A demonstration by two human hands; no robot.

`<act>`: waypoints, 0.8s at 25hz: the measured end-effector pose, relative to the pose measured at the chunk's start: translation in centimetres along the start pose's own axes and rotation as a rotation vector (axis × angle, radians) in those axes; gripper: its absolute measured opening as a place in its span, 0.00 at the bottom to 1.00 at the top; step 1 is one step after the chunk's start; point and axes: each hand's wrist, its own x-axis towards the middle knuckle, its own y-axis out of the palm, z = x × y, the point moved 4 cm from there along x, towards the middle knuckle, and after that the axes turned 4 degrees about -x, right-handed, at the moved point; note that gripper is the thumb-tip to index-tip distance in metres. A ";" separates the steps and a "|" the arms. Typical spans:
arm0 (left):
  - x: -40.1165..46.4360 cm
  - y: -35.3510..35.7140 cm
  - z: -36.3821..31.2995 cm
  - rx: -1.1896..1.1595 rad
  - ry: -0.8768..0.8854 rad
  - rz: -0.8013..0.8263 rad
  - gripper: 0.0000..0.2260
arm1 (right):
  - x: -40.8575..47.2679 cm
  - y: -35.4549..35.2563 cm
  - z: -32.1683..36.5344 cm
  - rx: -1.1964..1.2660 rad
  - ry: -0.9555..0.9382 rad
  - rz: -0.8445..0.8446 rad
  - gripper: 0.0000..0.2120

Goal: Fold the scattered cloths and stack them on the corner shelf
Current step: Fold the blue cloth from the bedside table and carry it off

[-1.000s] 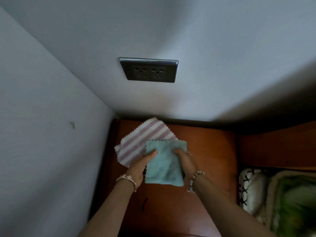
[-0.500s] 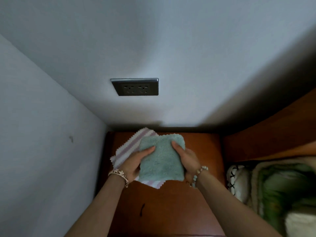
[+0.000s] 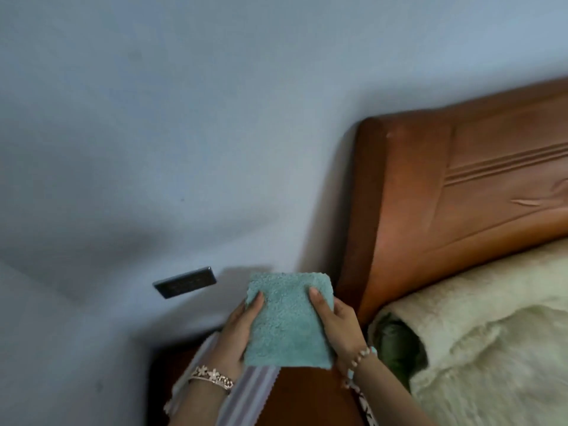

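Above the shelf, both hands grip the folded teal cloth.

Folded teal cloth above striped cloth

Lifting the folded teal cloth off the shelf, along with the striped cloth beneath, both hands raising them; view swinging toward the headboard.

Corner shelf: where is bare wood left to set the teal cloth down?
Bare shelf wood shows between the striped cloth and the right forearm, below the teal cloth held by the left hand and right hand. The shelf's left part is crowded by the striped cloth.
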 end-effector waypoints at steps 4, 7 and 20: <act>-2.7 10.3 -0.8 -0.012 -0.059 0.176 0.19 | -5.9 -7.6 6.2 0.088 -0.079 -0.154 0.16; -7.2 20.3 0.2 0.073 -0.077 0.335 0.18 | -12.8 -15.7 9.8 0.144 -0.137 -0.294 0.21; -34.5 56.1 17.6 0.267 -0.305 1.091 0.20 | -52.4 -45.4 14.4 0.386 -0.468 -0.985 0.19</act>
